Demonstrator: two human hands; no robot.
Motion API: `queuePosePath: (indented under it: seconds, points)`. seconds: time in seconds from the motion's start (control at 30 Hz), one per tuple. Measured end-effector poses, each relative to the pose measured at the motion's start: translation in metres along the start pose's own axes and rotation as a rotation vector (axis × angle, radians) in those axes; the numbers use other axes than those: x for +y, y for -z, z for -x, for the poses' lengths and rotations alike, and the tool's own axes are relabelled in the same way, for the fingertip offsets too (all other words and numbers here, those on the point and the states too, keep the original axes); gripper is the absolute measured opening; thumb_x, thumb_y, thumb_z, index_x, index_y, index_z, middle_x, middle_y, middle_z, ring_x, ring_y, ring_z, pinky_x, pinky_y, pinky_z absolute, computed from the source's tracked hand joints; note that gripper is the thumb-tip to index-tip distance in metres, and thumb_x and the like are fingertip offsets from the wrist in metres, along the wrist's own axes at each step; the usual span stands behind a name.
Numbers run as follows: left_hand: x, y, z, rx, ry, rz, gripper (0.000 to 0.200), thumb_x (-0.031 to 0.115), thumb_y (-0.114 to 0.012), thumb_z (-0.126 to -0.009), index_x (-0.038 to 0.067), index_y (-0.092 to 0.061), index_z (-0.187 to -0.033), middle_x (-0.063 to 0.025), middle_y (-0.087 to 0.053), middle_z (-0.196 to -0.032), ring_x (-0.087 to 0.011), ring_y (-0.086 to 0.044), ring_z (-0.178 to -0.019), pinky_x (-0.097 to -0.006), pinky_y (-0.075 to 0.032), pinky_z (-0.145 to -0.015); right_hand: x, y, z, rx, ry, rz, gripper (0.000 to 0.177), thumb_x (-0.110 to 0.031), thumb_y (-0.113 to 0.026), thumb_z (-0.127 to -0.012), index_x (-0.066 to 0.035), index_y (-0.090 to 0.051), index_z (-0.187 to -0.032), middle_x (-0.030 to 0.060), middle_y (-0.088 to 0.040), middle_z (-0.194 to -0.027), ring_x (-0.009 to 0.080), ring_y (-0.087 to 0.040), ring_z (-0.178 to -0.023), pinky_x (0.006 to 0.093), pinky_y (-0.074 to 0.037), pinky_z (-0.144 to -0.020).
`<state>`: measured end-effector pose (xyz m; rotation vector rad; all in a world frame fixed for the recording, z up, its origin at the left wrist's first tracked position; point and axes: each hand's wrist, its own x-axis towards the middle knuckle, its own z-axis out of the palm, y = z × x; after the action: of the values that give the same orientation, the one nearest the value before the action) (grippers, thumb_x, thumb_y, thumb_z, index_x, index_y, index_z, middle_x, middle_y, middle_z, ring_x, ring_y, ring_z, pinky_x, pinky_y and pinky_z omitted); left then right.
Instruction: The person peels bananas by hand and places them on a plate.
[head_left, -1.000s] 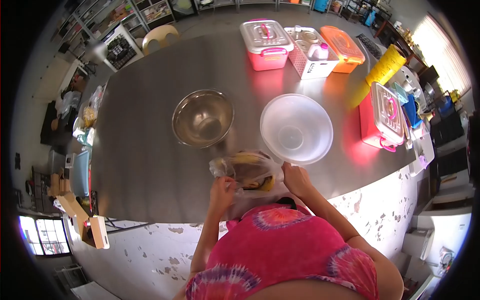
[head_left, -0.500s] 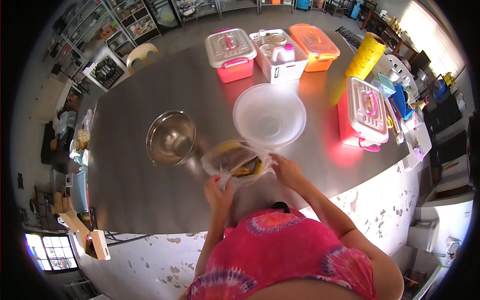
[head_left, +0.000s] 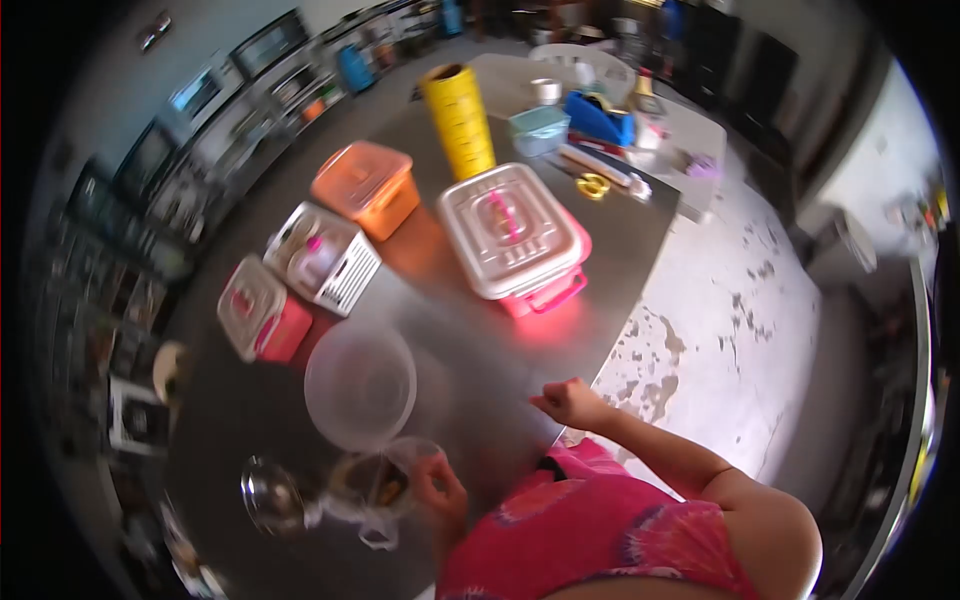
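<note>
A clear plastic bag [head_left: 376,532] with yellow and brown contents lies on the metal table, blurred. My left hand [head_left: 438,488] is at its right edge, fingers curled on the plastic. To the right, over the table's front edge, my right hand [head_left: 570,403] is closed, with nothing visible in it, apart from the bag. Behind the bag stands a translucent plastic bowl [head_left: 360,388]. A shiny steel bowl [head_left: 272,495] sits left of the bag.
A pink box with a grey lid [head_left: 512,230], a yellow roll [head_left: 460,125], an orange box [head_left: 368,190], a white basket [head_left: 345,270] and another pink box [head_left: 268,310] stand on the table [head_left: 470,365]. Yellow scissors [head_left: 593,186] lie at the far right.
The view has swung right, so the table's things appear further left. My right hand has let go of the bag and moved away to the right; my left hand is now at the bag's right side.
</note>
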<state>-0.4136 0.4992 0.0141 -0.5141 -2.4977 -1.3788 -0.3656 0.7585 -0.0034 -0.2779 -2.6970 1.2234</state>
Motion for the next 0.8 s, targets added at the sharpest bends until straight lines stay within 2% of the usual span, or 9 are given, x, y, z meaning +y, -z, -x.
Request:
queuePosePath:
  seconds: [0.03, 0.2, 0.33, 0.47, 0.5, 0.63, 0.67, 0.73, 0.8]
  points:
    - [-0.001, -0.004, -0.006, -0.051, -0.049, 0.016, 0.009, -0.003, -0.056, -0.077, 0.002, -0.056, -0.084, -0.0092, -0.057, -0.083, -0.0215, -0.054, -0.066, -0.0289, -0.042, -0.057, 0.007, 0.006, 0.010, 0.102, -0.042, 0.007, 0.026, -0.022, -0.059, -0.074, -0.004, -0.052, -0.057, 0.0159, -0.052, -0.054, 0.0361, -0.053, -0.051, 0.0433, -0.046, -0.051]
    - [-0.008, -0.059, -0.031, -0.256, -0.300, 0.249, 0.020, -0.008, -0.049, -0.069, 0.003, -0.056, -0.083, -0.0081, -0.055, -0.081, -0.0160, -0.048, -0.054, -0.0254, -0.035, -0.045, 0.040, 0.038, 0.096, 0.295, -0.417, 0.260, 0.017, -0.019, -0.054, -0.067, -0.005, -0.053, -0.057, 0.0157, -0.054, -0.055, 0.0350, -0.054, -0.052, 0.0438, -0.045, -0.051]
    - [0.009, -0.123, -0.038, -0.445, -0.525, 0.380, 0.032, -0.014, -0.046, -0.060, 0.000, -0.054, -0.087, -0.0098, -0.053, -0.090, -0.0090, -0.036, -0.042, -0.0217, -0.030, -0.040, 0.065, 0.068, 0.182, 0.385, -0.712, 0.423, 0.010, -0.015, -0.052, -0.065, -0.007, -0.055, -0.063, 0.0144, -0.057, -0.060, 0.0338, -0.056, -0.057, 0.0432, -0.045, -0.051]
    - [0.104, -0.185, -0.022, -0.534, -0.873, 0.498, 0.032, -0.013, -0.047, -0.059, 0.000, -0.052, -0.087, -0.0108, -0.052, -0.090, -0.0130, -0.042, -0.054, -0.0229, -0.035, -0.046, 0.079, 0.102, 0.256, 0.585, -0.924, 0.381, 0.010, -0.009, -0.054, -0.063, -0.007, -0.058, -0.073, 0.0126, -0.060, -0.070, 0.0327, -0.058, -0.065, 0.0415, -0.046, -0.056]
    - [0.121, -0.195, -0.005, -0.776, -0.559, 0.505, 0.027, -0.011, -0.048, -0.059, 0.002, -0.053, -0.082, -0.0118, -0.052, -0.087, -0.0191, -0.049, -0.064, -0.0289, -0.040, -0.057, 0.088, 0.106, 0.276, 0.625, -0.952, 0.379, 0.010, -0.009, -0.054, -0.063, -0.007, -0.058, -0.073, 0.0126, -0.060, -0.070, 0.0327, -0.058, -0.065, 0.0415, -0.046, -0.056]
    - [0.199, -0.253, 0.043, -1.042, -0.718, 0.587, 0.022, -0.004, -0.057, -0.065, 0.001, -0.053, -0.086, -0.0135, -0.052, -0.092, -0.0210, -0.055, -0.069, -0.0327, -0.044, -0.068, 0.122, 0.113, 0.343, 0.706, -1.073, 0.316, 0.020, -0.005, -0.055, -0.063, -0.010, -0.062, -0.081, 0.0123, -0.057, -0.084, 0.0317, -0.059, -0.076, 0.0400, -0.048, -0.063]
    - [0.206, -0.278, 0.054, -0.958, -0.974, 0.546, 0.022, 0.000, -0.061, -0.066, 0.003, -0.055, -0.086, -0.0106, -0.055, -0.082, -0.0207, -0.055, -0.066, -0.0327, -0.044, -0.066, 0.156, 0.095, 0.357, 0.814, -1.090, 0.297, 0.022, -0.004, -0.052, -0.066, -0.010, -0.063, -0.084, 0.0129, -0.057, -0.085, 0.0316, -0.059, -0.077, 0.0404, -0.049, -0.065]
    - [0.241, -0.303, 0.086, -1.123, -0.743, 0.513, 0.017, 0.004, -0.063, -0.068, 0.005, -0.057, -0.084, -0.0057, -0.053, -0.063, -0.0192, -0.053, -0.057, -0.0315, -0.043, -0.061, 0.155, 0.103, 0.358, 0.800, -1.122, 0.231, 0.026, -0.006, -0.049, -0.072, -0.012, -0.062, -0.094, 0.0152, -0.059, -0.088, 0.0331, -0.060, -0.079, 0.0415, -0.049, -0.068]
    - [0.283, -0.324, 0.117, -1.224, -0.664, 0.439, 0.012, 0.008, -0.064, -0.071, 0.005, -0.058, -0.080, -0.0014, -0.046, -0.050, -0.0177, -0.047, -0.046, -0.0296, -0.040, -0.050, 0.166, 0.106, 0.366, 0.789, -1.076, 0.021, 0.021, -0.014, -0.050, -0.080, -0.011, -0.062, -0.098, 0.0182, -0.063, -0.082, 0.0352, -0.060, -0.076, 0.0433, -0.048, -0.067]
